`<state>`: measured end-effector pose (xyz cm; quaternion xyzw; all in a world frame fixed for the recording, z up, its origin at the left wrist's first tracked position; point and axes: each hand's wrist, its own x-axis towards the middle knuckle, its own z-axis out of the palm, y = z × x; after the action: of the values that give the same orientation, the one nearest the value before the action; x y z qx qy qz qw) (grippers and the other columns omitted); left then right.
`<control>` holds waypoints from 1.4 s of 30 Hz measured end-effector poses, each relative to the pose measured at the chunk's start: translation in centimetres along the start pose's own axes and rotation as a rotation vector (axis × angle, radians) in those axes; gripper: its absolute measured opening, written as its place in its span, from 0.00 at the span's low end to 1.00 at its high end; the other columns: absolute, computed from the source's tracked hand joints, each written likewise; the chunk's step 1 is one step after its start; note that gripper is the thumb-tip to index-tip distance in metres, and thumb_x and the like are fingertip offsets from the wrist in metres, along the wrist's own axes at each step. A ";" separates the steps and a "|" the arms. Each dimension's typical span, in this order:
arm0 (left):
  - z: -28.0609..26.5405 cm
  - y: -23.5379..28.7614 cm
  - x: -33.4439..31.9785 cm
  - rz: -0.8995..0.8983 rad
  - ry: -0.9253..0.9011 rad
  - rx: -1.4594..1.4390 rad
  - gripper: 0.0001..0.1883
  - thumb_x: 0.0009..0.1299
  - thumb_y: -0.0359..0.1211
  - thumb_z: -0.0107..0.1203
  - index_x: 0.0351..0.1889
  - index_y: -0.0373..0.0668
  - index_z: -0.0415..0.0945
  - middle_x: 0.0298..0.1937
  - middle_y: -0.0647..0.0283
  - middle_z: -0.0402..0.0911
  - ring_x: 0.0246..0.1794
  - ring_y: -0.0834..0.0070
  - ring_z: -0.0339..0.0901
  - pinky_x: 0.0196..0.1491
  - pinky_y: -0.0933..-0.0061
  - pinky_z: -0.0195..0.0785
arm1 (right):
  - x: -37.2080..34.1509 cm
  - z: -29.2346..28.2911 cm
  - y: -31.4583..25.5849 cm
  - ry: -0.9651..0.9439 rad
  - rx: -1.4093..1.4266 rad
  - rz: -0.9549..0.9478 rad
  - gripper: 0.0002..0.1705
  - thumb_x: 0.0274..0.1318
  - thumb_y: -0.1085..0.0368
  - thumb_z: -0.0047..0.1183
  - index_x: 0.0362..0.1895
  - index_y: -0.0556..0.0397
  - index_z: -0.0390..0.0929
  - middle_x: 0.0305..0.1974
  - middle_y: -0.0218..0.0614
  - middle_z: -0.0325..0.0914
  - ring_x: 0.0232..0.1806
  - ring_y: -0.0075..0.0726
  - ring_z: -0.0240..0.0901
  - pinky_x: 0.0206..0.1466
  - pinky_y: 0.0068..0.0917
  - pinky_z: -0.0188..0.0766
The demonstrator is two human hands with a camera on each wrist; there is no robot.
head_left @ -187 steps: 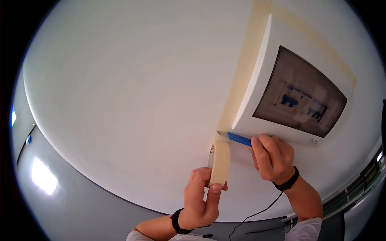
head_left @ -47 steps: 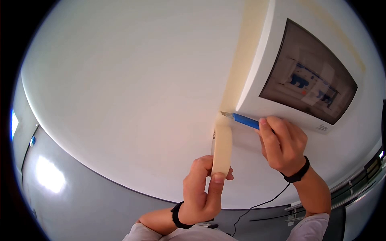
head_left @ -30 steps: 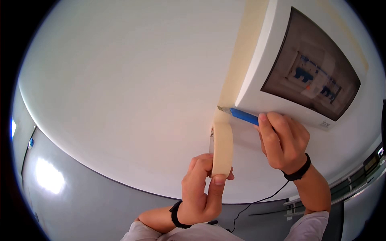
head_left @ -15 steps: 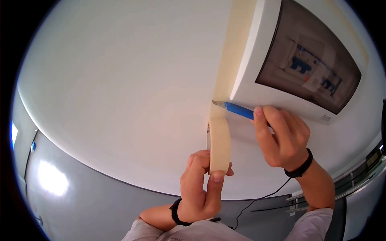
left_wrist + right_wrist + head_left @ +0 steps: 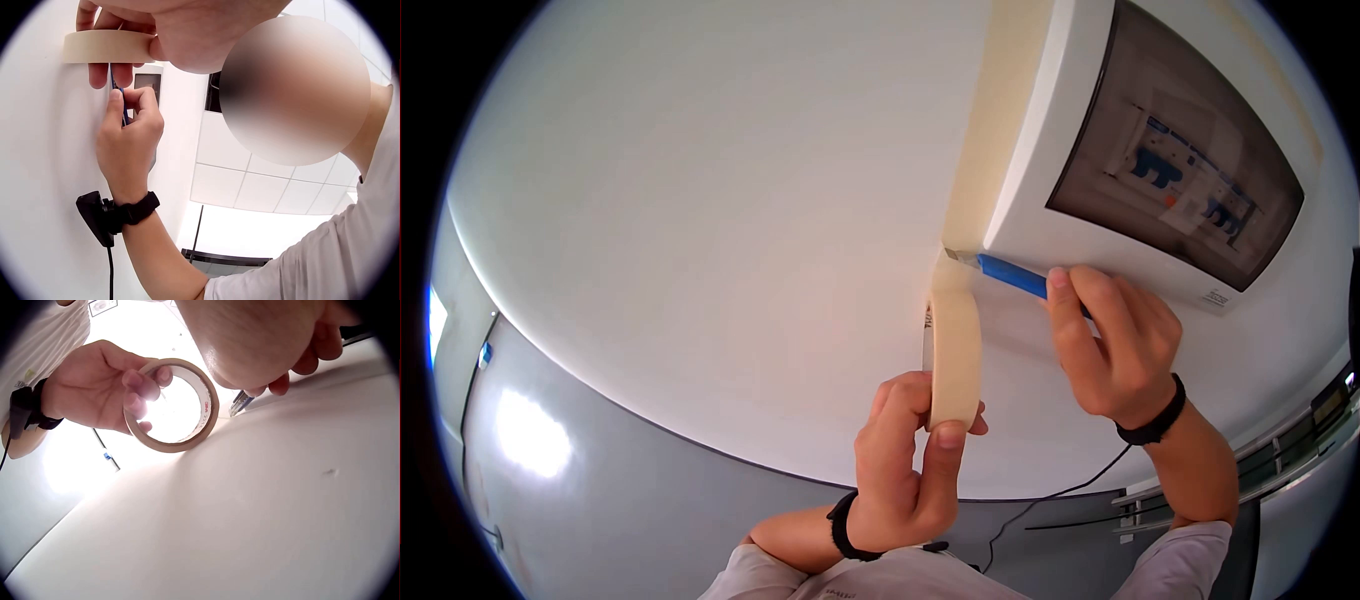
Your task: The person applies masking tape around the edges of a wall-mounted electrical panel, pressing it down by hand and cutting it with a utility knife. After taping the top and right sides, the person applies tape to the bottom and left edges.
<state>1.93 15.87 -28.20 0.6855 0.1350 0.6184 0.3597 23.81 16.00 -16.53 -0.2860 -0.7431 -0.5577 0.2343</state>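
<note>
In the head view my left hand [image 5: 905, 470] grips a roll of cream masking tape [image 5: 956, 360], its fingers through the core, as the right wrist view shows of the roll [image 5: 209, 415]. From the roll a strip runs up the wall along the left side of a white electrical box [image 5: 1040, 130]. My right hand [image 5: 1118, 345] pinches a blue utility knife [image 5: 1012, 275]. Its blade [image 5: 956, 256] lies across the strip just below the box's lower left corner, above the roll. Whether the strip is cut there I cannot tell.
Behind the box's tinted cover [image 5: 1180, 150] are blue switches. Another tape strip [image 5: 1280, 75] runs along the box's far side. A black cable [image 5: 1050, 495] hangs from the right wristband. The white wall [image 5: 730, 250] ends at a dark edge above the grey floor. Metal rails stand at the lower right.
Since the earliest frame the box and both hands have shifted in the head view, the box and blade upward. Both grips stay the same, with the blade still across the strip.
</note>
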 end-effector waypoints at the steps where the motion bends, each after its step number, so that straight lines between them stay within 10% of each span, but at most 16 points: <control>1: -0.2 0.2 0.0 0.001 0.002 -0.001 0.12 0.89 0.32 0.45 0.55 0.29 0.71 0.46 0.52 0.84 0.41 0.71 0.83 0.50 0.66 0.78 | 0.1 0.1 -0.2 -0.001 0.000 -0.002 0.05 0.54 0.77 0.65 0.35 0.57 0.84 0.35 0.36 0.81 0.22 0.30 0.68 0.21 0.24 0.60; 16: 0.2 1.1 0.9 -0.095 0.040 -0.116 0.13 0.85 0.30 0.51 0.60 0.29 0.66 0.44 0.47 0.86 0.46 0.64 0.86 0.56 0.59 0.81 | -0.6 0.3 0.3 0.006 -0.024 -0.014 0.05 0.55 0.77 0.64 0.36 0.56 0.84 0.35 0.35 0.80 0.22 0.29 0.68 0.22 0.23 0.61; 27: -1.8 3.0 5.5 -0.278 -0.183 -0.091 0.44 0.73 0.32 0.68 0.81 0.36 0.53 0.40 0.56 0.86 0.40 0.74 0.85 0.46 0.69 0.81 | -0.8 0.3 0.4 0.011 0.007 0.006 0.05 0.54 0.76 0.64 0.36 0.55 0.86 0.36 0.34 0.80 0.22 0.30 0.66 0.22 0.25 0.58; 42: -1.3 4.0 5.9 -0.297 -0.088 0.060 0.35 0.75 0.23 0.59 0.81 0.30 0.63 0.38 0.59 0.86 0.32 0.79 0.84 0.36 0.73 0.84 | 0.0 -0.1 -0.2 -0.007 -0.013 0.005 0.07 0.52 0.76 0.63 0.36 0.54 0.86 0.35 0.33 0.79 0.20 0.27 0.63 0.21 0.22 0.56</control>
<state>0.83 17.17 -21.19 0.6949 0.2375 0.5237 0.4319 23.66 15.87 -16.61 -0.2913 -0.7396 -0.5610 0.2311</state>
